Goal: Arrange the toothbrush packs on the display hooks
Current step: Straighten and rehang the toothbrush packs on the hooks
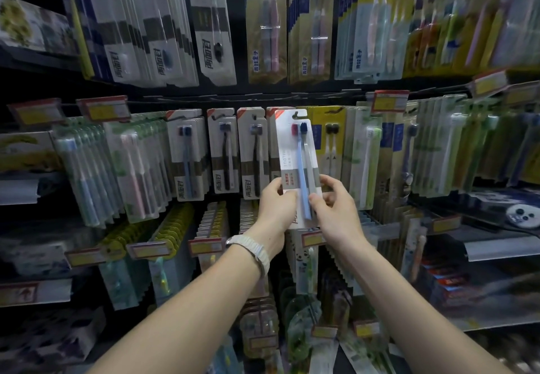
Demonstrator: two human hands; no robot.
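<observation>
- At the far left of the frame the shelf goods are dark and blurred; their packaging cannot be read.
- The rows of hanging toothbrush packs (187, 154) overlap tightly, so the display hooks behind them are mostly hidden.
- The left hand (276, 203), with a pale wristband (252, 249) on its wrist, grips the lower left edge of a white toothbrush pack (296, 166) at mid-frame.
- That pack stands upright in front of the middle row, its hang hole level with the neighbouring pack tops; whether it sits on a hook cannot be told.
- The right hand (336, 205) pinches the pack's lower right edge.
- Price tags (390, 100) jut forward; packs crowd either side.
</observation>
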